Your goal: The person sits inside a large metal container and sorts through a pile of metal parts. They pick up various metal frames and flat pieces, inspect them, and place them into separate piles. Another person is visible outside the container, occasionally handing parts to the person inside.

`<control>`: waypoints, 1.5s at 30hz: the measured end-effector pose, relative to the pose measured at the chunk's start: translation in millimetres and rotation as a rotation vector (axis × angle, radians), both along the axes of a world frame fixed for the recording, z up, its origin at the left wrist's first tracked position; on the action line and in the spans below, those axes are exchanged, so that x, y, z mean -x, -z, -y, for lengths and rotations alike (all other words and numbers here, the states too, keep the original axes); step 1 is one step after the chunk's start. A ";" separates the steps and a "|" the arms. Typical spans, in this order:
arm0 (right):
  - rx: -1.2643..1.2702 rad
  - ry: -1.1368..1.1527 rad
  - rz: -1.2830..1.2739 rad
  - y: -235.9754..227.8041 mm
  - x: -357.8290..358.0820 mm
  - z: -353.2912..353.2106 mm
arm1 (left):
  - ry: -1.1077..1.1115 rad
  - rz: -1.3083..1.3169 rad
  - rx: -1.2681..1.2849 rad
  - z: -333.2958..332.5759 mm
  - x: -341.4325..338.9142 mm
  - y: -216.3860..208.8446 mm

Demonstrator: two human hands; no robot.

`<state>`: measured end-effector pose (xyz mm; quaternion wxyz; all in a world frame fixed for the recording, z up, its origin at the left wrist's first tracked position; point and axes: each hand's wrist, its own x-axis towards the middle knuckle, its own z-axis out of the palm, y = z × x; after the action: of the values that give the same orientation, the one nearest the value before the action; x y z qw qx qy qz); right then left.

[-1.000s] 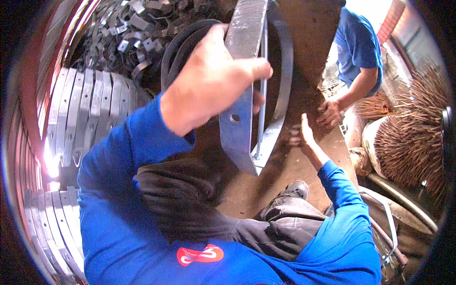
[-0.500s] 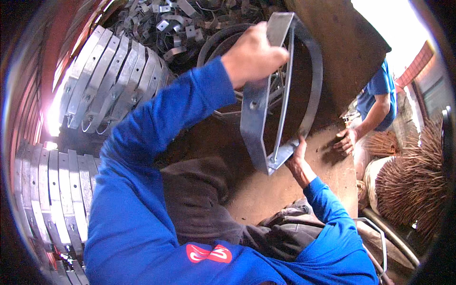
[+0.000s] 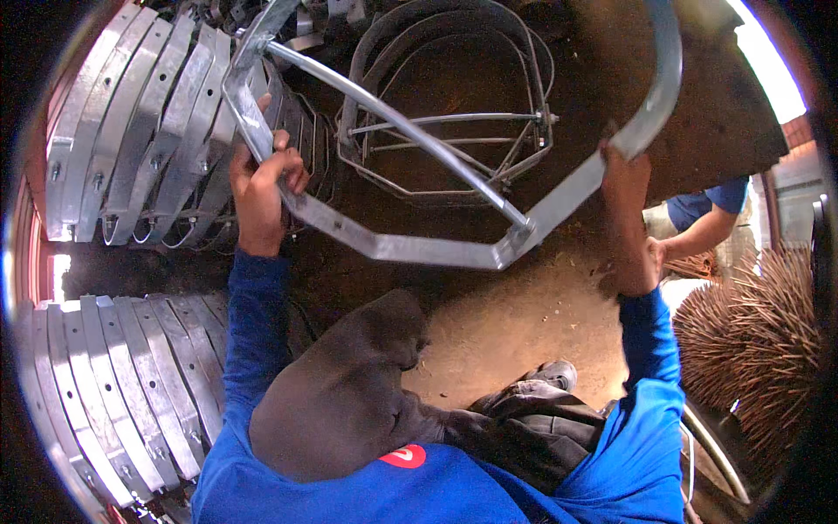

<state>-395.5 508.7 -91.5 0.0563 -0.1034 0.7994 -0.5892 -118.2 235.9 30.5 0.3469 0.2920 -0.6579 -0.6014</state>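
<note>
A large bent flat-bar metal frame [image 3: 436, 251], silvery, with angled sides and a curved far right side, is held up in front of me. A round metal rod [image 3: 393, 118] crosses it and meets the bar at each end. My left hand [image 3: 264, 188] is closed round the bar on the left side. On the right, my right hand [image 3: 627, 188] grips the bar below the curve, its fingers partly in shadow. The frame's top runs out of the picture. Beyond it, a similar frame [image 3: 445, 194] with crossing rods lies on the floor.
Stacked metal frames [image 3: 131, 113] stand at the far left, with another row [image 3: 122, 384] nearer on the left. Bundles of thin rusty rods [image 3: 742, 332] are at right. A co-worker's arm [image 3: 703, 234] reaches in there. A dark brown sheet [image 3: 698, 131] stands behind.
The frame has turned from upright and edge-on to facing me broadly. My left hand has moved left and down; my right hand has moved up and right.
</note>
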 end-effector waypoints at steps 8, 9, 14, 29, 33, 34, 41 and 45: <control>-0.326 -0.133 -0.124 5.6 82.0 102.1 | -0.120 0.282 0.027 97.3 15.7 94.2; -0.358 -0.172 -0.066 9.6 85.9 106.9 | -0.149 0.357 -0.005 107.2 18.2 103.0; -0.484 -0.076 -0.099 66.5 110.6 131.0 | -0.117 0.625 0.205 135.1 25.7 138.1; -0.407 -0.001 -0.120 58.7 97.9 147.3 | -0.071 0.519 0.237 163.1 24.9 204.0; -0.397 -0.046 -0.128 57.6 111.2 138.0 | -0.070 0.559 0.165 161.3 35.1 202.4; -0.368 -0.071 -0.128 57.1 112.5 139.5 | -0.054 0.559 0.168 154.7 35.1 192.7; -0.343 -0.219 -0.009 39.2 110.9 132.1 | 0.010 0.727 0.582 204.8 2.8 214.7; -0.287 -0.212 -0.084 38.1 86.5 84.3 | -0.267 0.561 0.659 145.4 12.6 176.1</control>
<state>-482.0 424.4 -129.6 0.0988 -0.2027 0.8614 -0.4552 -130.8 90.5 -145.6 0.3042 0.4000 -0.8394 -0.2071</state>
